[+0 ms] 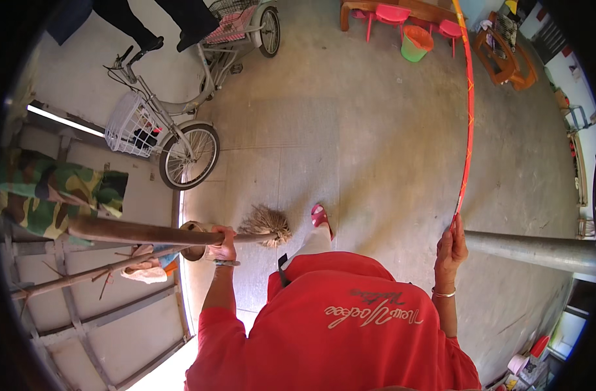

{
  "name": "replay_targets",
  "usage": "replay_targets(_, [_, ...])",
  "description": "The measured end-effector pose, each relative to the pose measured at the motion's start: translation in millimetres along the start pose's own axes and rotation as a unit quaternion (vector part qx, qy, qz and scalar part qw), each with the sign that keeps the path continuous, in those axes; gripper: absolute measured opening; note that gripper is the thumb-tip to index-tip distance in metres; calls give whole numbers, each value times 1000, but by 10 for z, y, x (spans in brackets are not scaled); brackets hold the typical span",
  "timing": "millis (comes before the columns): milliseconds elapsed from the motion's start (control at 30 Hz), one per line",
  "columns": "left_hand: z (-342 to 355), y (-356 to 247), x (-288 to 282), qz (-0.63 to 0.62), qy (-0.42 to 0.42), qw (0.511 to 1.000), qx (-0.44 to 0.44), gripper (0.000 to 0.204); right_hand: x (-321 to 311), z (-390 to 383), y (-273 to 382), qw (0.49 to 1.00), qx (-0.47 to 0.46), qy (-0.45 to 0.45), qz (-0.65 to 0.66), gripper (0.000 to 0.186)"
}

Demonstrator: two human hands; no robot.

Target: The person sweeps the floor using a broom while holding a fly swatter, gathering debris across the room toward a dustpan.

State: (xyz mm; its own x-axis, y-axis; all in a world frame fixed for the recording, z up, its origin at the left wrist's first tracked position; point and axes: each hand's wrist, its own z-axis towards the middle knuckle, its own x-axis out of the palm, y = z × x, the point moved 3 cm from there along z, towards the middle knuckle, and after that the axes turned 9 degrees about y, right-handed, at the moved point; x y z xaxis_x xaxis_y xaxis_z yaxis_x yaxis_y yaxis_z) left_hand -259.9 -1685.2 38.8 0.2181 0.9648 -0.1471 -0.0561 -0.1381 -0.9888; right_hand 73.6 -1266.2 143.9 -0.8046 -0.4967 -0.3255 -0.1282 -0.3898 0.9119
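My left hand is closed round the brown wooden handle of a mop. The mop's ragged grey-brown head hangs just beyond the hand, near my foot in a red sandal. To the right, my right hand is closed round the lower end of a long, thin red pole with yellow markings. It rises toward the far edge of the view and looks curved. A thick grey metal pole passes beside my right hand; whether they touch I cannot tell.
At the far left stands a grey tricycle with a white front basket. A camouflage garment hangs beside a rough wooden pole carrying cloths. Pink stools, a green bin and wooden furniture stand at the back.
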Motion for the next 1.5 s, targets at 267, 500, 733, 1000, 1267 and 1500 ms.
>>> replay_targets(267, [755, 410, 602, 42, 74, 996, -40, 13, 279, 816, 328, 997, 24, -36, -63, 38])
replay_targets(500, [1108, 750, 1017, 97, 255, 960, -58, 18, 366, 1075, 443, 992, 41, -77, -96, 37])
replay_targets(733, [1534, 499, 1591, 88, 298, 949, -45, 20, 225, 1098, 327, 982, 104, -124, -92, 37])
replay_targets(1000, [2082, -177, 2318, 46, 316, 943, -93, 19, -66, 1367, 3, 978, 125, -149, -77, 37])
replay_targets(1267, [2482, -748, 3204, -5, 314, 949, -18, 7, -658, 1664, -422, 975, 123, -177, -50, 37])
replay_targets(1500, [2772, -933, 3908, 45, 314, 948, 30, 11, -1145, 1789, -601, 957, 142, -239, -86, 37])
